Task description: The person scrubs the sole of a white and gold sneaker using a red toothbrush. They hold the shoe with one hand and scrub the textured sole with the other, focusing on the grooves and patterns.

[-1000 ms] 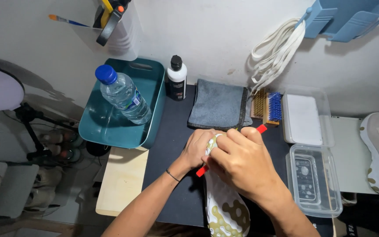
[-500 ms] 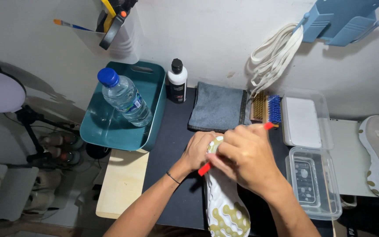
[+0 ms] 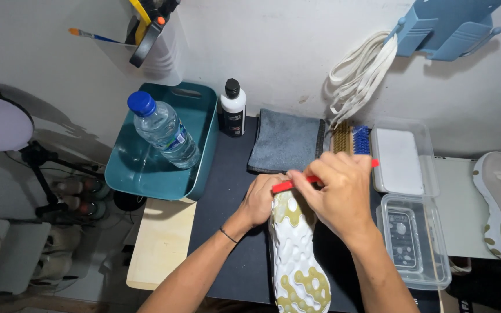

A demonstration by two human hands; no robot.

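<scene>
While left hand [image 3: 265, 200] clamps shoe [image 3: 297, 255] sole-up at counter 6 o'clock, right hand [image 3: 337, 194] grips red brush [image 3: 288, 185] at toe. I'd keep strokes short, pressure light, sole steady. Water bottle [image 3: 163, 130] at 10 o'clock.

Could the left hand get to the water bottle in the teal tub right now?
Probably not freely: the left hand is gripping the shoe. Otherwise the path to the bottle in the tub looks open.
</scene>
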